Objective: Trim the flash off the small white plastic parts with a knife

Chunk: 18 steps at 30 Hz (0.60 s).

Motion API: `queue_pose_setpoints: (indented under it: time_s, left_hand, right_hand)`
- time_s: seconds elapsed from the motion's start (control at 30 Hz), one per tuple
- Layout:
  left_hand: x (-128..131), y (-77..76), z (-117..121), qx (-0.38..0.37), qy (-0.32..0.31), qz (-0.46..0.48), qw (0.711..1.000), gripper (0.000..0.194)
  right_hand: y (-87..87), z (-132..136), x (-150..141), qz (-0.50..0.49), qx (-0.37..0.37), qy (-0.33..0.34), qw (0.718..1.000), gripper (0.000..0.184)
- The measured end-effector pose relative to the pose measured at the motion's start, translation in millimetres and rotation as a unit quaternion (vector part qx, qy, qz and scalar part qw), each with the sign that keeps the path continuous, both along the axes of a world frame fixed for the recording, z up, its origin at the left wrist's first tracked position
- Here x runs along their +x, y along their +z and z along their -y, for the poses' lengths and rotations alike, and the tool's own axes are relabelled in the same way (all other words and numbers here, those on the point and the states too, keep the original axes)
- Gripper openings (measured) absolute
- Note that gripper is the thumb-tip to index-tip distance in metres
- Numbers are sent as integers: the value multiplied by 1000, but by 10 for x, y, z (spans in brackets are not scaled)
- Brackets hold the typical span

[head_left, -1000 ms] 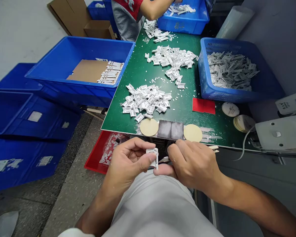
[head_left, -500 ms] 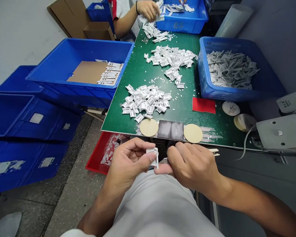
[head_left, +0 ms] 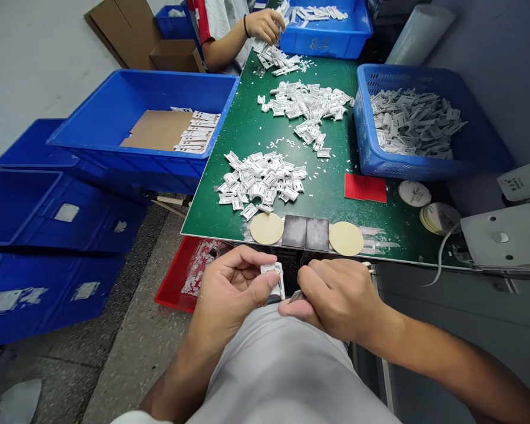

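My left hand (head_left: 234,288) is closed, pinching a small white plastic part (head_left: 274,281) between thumb and fingertips in front of my lap. Just to its right, my right hand (head_left: 340,297) is wrapped around a knife (head_left: 296,297). Its short grey blade shows above the thumb, pointing at the white part, with a small gap between them. Most of the handle is hidden in the fist; a pale end shows past the knuckles. Beyond my hands, a heap of similar white parts (head_left: 265,179) lies on the green table (head_left: 335,194).
Pale round discs (head_left: 267,228) and dark square pads (head_left: 295,231) line the table's front edge. A blue basket (head_left: 366,147) of white parts stands right; a blue bin (head_left: 145,156) stands left. A red bin (head_left: 176,288) sits below. Across the table is another person's hand (head_left: 265,26).
My right hand has shifted slightly, the blade tip drawing away from the white part and tilting. My left hand stays nearly still. The other person's hand has moved a little.
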<state>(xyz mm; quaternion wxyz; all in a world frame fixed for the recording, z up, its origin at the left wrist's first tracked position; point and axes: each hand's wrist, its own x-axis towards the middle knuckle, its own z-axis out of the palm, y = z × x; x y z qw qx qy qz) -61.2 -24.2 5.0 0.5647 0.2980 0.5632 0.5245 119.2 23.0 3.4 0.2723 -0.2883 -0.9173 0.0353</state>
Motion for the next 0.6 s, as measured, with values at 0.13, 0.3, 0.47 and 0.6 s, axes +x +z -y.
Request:
queue_pose_setpoints:
  time_s: [0.13,0.3,0.47,0.6]
  left_hand:
    - [72,58,25,43,-4,-43,998,16]
    - [194,81,33,109,-62,31,992,19]
    - [280,64,-15,134,-53,41,989,28]
    - [292,68,-25,136,-64,19,988,32]
  right_hand:
    - [47,-22,-14,-95,-314,91,940,37]
    - [178,1,-6,-117,-526,109,835,32]
    - [121,46,4,-71,-269,53,959,47]
    - [76,41,-20,-28,-31,-21,999,55]
